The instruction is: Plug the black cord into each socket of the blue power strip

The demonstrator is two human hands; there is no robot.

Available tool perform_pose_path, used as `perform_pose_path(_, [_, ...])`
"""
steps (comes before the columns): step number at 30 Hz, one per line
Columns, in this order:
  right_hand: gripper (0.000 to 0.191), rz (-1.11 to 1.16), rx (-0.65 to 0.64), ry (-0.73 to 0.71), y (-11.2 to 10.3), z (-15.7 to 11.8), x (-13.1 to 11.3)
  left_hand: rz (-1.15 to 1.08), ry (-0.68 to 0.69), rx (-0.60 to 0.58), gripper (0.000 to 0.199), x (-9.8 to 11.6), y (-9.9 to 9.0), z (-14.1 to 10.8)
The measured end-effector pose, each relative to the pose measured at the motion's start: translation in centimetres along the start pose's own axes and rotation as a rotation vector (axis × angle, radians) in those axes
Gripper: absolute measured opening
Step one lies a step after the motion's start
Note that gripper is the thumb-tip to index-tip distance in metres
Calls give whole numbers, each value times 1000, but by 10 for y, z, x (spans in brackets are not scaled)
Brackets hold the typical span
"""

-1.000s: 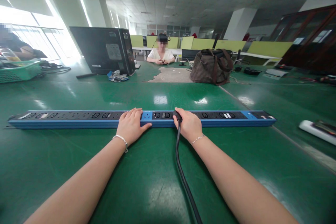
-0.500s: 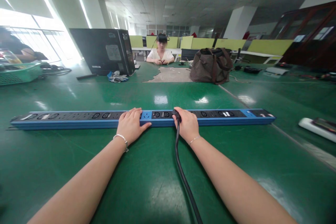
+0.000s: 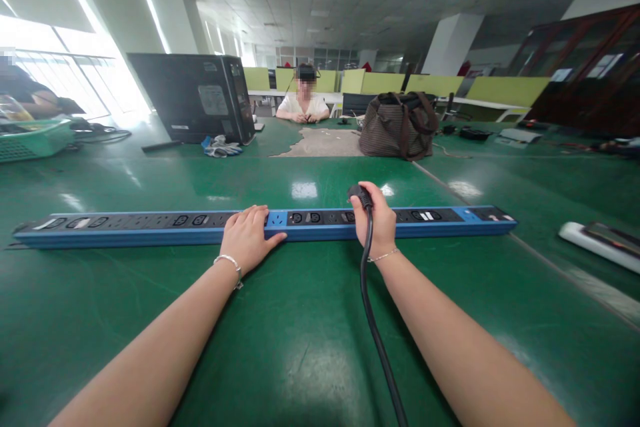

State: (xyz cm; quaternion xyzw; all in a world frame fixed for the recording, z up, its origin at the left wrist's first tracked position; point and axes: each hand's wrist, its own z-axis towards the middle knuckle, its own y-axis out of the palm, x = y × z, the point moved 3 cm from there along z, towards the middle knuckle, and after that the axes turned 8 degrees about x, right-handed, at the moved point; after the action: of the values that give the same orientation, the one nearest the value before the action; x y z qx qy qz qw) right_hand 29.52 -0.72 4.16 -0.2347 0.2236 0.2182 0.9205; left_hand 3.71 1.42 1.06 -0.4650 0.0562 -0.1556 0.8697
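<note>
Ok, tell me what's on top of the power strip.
The left hand rests on the power strip, hiding what lies beneath. Sockets and white labels show elsewhere. The right hand, holding a black plug, blocks another stretch.

1. Left hand (image 3: 243, 240) and left arm (image 3: 155, 340): are both showing bare.
2. Left bracelet (image 3: 229, 258): silvery-white, rounded, is looking the thicker of the pair; a small charm (image 3: 239, 285) is dangling on the thumb side.
3. Right hand (image 3: 377, 223) and right arm (image 3: 465, 327): are likewise showing bare.
4. Right bracelet (image 3: 384, 256): thin, silvery, is circling loosely; its links are appearing too small to tell.
</note>
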Motion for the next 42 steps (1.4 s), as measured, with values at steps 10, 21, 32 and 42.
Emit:
perform_pose_path(10, [30, -91, 132, 108, -65, 22, 91, 11, 7, 3, 61, 0, 0, 0])
perform_pose_path(21, [37, -148, -34, 123, -60, 15, 108, 4, 8, 14, 60, -1, 1, 0])
perform_pose_path(32, [35, -276, -209, -29, -61, 21, 98, 16, 3, -1, 60, 0, 0, 0])
perform_pose_path(42, [36, -303, -330, -39, -63, 22, 106, 14, 4, 0, 61, -1, 1, 0])
